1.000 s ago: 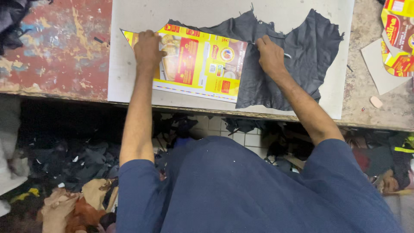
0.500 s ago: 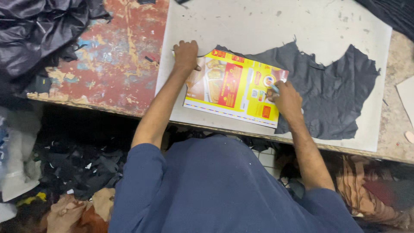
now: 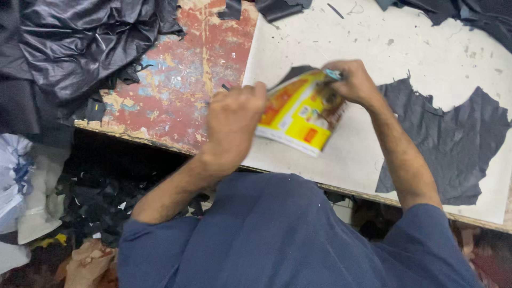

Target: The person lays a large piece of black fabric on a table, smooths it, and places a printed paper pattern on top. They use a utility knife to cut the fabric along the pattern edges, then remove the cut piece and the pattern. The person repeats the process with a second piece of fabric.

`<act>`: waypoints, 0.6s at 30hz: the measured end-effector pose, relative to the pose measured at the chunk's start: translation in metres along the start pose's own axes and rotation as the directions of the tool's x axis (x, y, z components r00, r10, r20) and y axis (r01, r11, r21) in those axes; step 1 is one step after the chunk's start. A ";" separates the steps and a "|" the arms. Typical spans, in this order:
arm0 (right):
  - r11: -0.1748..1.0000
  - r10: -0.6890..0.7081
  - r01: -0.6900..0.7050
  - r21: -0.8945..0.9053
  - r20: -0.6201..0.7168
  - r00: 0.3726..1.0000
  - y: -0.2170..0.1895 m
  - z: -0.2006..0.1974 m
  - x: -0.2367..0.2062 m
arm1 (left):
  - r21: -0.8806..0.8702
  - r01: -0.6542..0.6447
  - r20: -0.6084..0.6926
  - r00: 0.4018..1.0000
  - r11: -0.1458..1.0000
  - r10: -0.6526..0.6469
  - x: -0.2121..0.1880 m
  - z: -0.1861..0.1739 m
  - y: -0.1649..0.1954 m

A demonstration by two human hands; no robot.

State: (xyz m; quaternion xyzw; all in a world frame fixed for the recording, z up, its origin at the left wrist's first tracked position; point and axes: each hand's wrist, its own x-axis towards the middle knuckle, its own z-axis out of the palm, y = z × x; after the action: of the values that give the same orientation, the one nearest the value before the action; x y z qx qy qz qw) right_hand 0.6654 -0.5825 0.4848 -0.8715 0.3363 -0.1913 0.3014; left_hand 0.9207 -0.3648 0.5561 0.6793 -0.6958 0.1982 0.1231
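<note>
Left hand (image 3: 232, 120) closed on the near-left edge of a yellow printed card (image 3: 300, 113), grip pinching it at the corner nearest the counter's front edge. Right hand (image 3: 354, 82) clamped on the card's far end, fingers curled over the top corner, with a small pale-blue tip showing at the fingertips, too blurred to identify. Card lifted and tilted off the surface, held between both hands above a white cutting board (image 3: 426, 48) lying on the counter. Dark grey leather piece (image 3: 453, 144) flat on the white board, to the right of the card, ragged-edged and reaching toward the board's front-right corner; a sliver of the same dark material visible just behind the card's far edge. Left part of the counter (image 3: 181, 90) bare, with worn red paint and blue and yellow patches. Heap of glossy black material (image 3: 80, 42) piled on the counter's far-left corner. More dark scraps (image 3: 464, 13) along the far-right edge. Scraps and crumpled paper on the floor (image 3: 80, 213) below the front edge.
</note>
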 end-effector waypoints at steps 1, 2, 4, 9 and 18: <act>0.984 -0.176 0.177 0.003 -0.106 0.979 -0.013 0.011 0.024 | 0.029 0.027 -0.043 0.999 0.999 -0.025 -0.009 -0.017 -0.024; 0.948 -0.319 0.310 -0.076 -0.177 0.931 -0.026 0.017 0.046 | 0.058 0.057 -0.086 0.995 0.997 -0.052 -0.020 -0.032 -0.046; 0.843 -0.537 0.499 -0.201 -0.249 0.806 -0.054 0.032 0.091 | 0.140 0.120 -0.107 0.989 0.983 -0.106 -0.042 -0.044 -0.077; 0.671 -0.730 0.634 -0.385 -0.192 0.655 -0.105 0.090 0.166 | 0.145 0.304 -0.129 0.949 0.942 -0.287 -0.078 0.019 -0.100; 0.599 -0.793 0.650 -0.468 -0.234 0.562 -0.090 0.109 0.199 | 0.150 0.407 -0.324 0.881 0.901 -0.344 -0.118 0.110 -0.084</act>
State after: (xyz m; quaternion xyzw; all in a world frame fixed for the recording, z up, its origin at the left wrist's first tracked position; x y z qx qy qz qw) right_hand 0.9053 -0.6256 0.4881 -0.9054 0.0262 -0.4222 -0.0354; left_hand 1.0208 -0.3072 0.4153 0.7744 -0.4992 0.3411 0.1864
